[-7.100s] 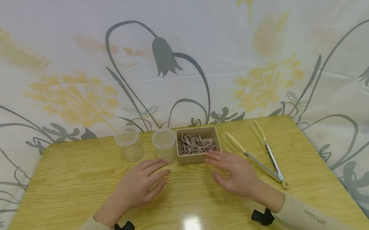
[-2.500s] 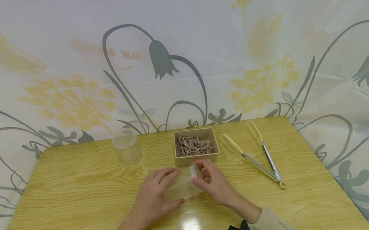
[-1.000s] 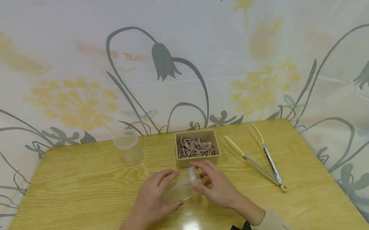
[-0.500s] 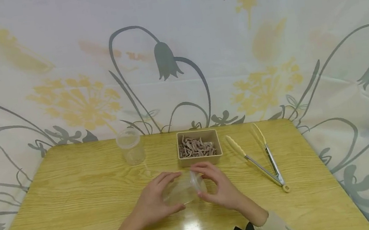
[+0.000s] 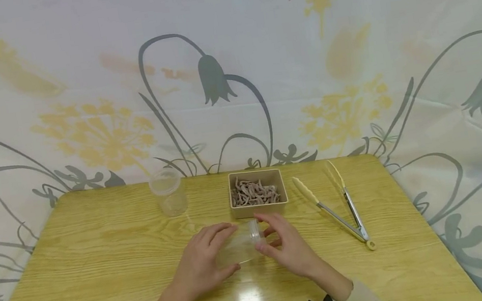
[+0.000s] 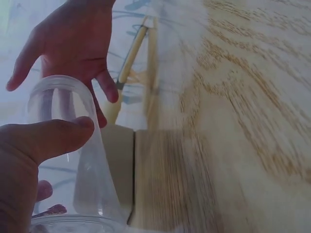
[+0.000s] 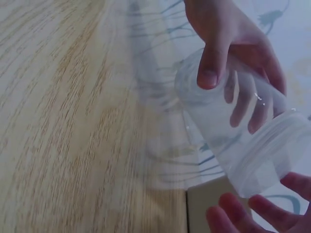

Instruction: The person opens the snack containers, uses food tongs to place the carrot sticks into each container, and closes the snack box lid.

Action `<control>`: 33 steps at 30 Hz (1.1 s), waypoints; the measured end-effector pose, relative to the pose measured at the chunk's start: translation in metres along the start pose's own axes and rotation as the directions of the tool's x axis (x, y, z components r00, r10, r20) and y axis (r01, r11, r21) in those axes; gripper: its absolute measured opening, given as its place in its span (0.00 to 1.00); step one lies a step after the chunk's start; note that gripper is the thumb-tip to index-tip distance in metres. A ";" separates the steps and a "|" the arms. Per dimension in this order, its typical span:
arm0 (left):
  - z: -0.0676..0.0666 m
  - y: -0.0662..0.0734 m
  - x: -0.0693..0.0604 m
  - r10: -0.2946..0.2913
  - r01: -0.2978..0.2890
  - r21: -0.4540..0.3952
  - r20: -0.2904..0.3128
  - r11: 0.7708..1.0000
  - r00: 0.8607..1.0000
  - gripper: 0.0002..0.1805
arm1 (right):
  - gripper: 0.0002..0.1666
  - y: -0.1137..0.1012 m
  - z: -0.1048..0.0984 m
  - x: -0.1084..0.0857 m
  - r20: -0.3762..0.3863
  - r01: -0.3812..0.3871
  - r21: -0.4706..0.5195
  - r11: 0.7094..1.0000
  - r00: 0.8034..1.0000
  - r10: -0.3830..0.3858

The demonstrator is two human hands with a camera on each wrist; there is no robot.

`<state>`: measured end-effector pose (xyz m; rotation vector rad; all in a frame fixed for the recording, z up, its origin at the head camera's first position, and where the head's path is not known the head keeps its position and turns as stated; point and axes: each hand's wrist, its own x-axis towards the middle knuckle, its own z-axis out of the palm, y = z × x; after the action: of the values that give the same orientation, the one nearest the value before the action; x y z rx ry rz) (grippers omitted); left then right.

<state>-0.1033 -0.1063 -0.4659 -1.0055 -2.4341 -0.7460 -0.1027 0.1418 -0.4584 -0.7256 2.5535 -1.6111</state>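
Observation:
A clear plastic jar [image 5: 237, 247] lies sideways between the hands, its ridged lid [image 5: 254, 231] toward the right. My left hand [image 5: 198, 264] grips the jar's body; its thumb and fingers wrap the clear wall in the right wrist view, where the jar [image 7: 218, 124] looks empty. My right hand [image 5: 290, 247] holds the lid's edge between thumb and fingertips. Its fingertips [image 7: 257, 204] meet the lid rim in the right wrist view. Behind the hands stands a beige box [image 5: 260, 210] of brownish-grey strips.
A second clear lidded jar [image 5: 172, 201] stands upright at the back left. Spread tongs [image 5: 340, 219] with cream tips lie right of the box. The wooden table [image 5: 98, 253] ends at a flower-patterned cloth [image 5: 344, 28] behind.
Since the oldest view, the jar beside the box has been picked up, brought forward and turned sideways. In the last half second its lid has swung side-on and the right fingers have shifted slightly.

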 end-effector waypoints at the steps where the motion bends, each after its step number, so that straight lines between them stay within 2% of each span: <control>1: 0.000 0.001 0.000 0.005 -0.005 0.005 -0.003 1.000 1.000 0.46 | 0.35 -0.001 0.000 0.000 0.002 -0.004 -0.002 1.000 1.000 0.004; 5: 0.000 0.001 0.000 -0.008 0.008 -0.010 0.009 1.000 1.000 0.47 | 0.34 0.000 0.000 -0.001 0.013 0.013 0.021 1.000 1.000 -0.013; 10: -0.001 0.000 -0.001 -0.064 0.067 -0.075 0.044 0.995 0.997 0.47 | 0.37 0.003 -0.002 -0.003 0.037 0.107 0.094 0.990 0.993 -0.110; 13: -0.002 0.000 -0.001 -0.086 0.092 -0.089 0.060 0.992 0.994 0.47 | 0.42 0.003 -0.003 -0.003 0.053 0.129 0.108 0.986 0.989 -0.135; 15: -0.002 0.000 -0.001 -0.092 0.097 -0.076 0.064 0.992 0.994 0.47 | 0.43 0.002 -0.004 -0.003 0.045 0.112 0.095 0.989 0.992 -0.117; 18: -0.003 0.001 -0.001 -0.081 0.084 -0.045 0.057 0.995 0.995 0.46 | 0.41 0.001 -0.003 -0.003 0.019 0.039 0.060 0.997 0.999 -0.040; 24: -0.003 0.003 0.001 0.007 -0.008 0.055 0.014 0.998 1.000 0.47 | 0.37 -0.001 -0.003 -0.004 0.019 -0.113 0.045 0.993 0.994 0.112; 28: -0.002 0.004 0.002 0.060 -0.059 0.098 -0.011 0.993 0.998 0.47 | 0.34 -0.001 -0.005 -0.003 0.027 -0.157 0.066 0.985 0.988 0.155; 33: -0.002 0.003 0.003 0.056 -0.054 0.088 -0.016 0.995 0.998 0.47 | 0.34 -0.002 -0.005 -0.003 0.049 -0.162 0.146 0.976 0.986 0.157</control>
<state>-0.1026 -0.1038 -0.4620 -1.0231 -2.3907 -0.6224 -0.1009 0.1467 -0.4546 -0.5179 2.3651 -1.6971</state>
